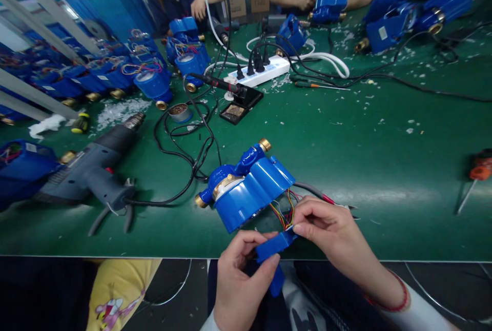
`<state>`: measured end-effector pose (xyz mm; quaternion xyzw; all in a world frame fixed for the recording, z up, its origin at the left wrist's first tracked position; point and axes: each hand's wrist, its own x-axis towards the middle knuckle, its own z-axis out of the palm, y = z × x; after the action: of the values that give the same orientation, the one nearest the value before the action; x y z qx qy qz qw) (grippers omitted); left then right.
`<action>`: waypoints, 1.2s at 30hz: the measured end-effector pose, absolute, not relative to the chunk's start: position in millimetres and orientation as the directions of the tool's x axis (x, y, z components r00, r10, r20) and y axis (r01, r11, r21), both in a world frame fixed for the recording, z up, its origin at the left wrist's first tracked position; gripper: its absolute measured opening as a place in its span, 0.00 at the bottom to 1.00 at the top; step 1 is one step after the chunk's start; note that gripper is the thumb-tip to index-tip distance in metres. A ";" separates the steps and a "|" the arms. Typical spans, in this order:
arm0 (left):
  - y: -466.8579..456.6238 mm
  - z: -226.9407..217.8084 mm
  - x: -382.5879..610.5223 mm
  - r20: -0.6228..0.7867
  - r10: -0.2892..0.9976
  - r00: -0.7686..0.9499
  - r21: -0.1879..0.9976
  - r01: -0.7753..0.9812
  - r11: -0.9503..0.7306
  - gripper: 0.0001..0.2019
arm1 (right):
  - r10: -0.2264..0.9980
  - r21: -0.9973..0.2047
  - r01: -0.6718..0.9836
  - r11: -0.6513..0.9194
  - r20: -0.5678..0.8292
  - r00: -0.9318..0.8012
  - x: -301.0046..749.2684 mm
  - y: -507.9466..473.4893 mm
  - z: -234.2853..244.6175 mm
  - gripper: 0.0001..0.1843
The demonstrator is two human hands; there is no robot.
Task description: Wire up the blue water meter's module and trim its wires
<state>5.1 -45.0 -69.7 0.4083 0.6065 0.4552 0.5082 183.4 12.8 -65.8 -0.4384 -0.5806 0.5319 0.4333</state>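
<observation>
My left hand (242, 274) is closed around a blue plastic piece (274, 246), held between thumb and fingers at the table's front edge. At the right end of that piece, my right hand (326, 226) pinches the thin coloured wires (286, 220); its fingertips partly hide them. These red, yellow and other wires run up to a water meter (253, 190) lying just beyond my hands, with a blue housing and brass threaded ends. Behind my right hand lies a tool with a red and grey handle (313, 191) and metal tips, partly covered.
A heat gun (103, 162) and pliers (128, 218) lie at left. A soldering iron (219, 83) rests on its stand (246, 103) near a power strip (261, 70). More meters (154, 82) stand behind. A screwdriver (478, 172) lies right; co-workers' hands (199, 5) are opposite.
</observation>
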 end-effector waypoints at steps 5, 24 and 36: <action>-45.2 -70.1 3.4 -0.249 0.959 -0.137 0.966 0.041 0.257 0.07 | 0.991 -0.995 0.064 0.073 0.065 -0.117 195.2 16.9 -67.5 0.07; -34.5 -40.2 1.7 -0.179 0.944 0.277 0.715 0.696 -0.069 0.24 | 0.888 -0.916 0.199 0.349 0.256 -0.382 185.9 10.6 -56.6 0.09; -4.5 -17.3 24.6 0.156 0.941 0.300 0.497 0.800 -0.337 0.08 | 0.922 -0.932 0.128 0.339 0.303 -0.242 185.0 16.7 -72.3 0.06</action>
<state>24.6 -4.5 -17.3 0.7892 0.5514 0.2141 0.1651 185.0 16.7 -72.3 -0.3932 -0.6674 0.4192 0.4736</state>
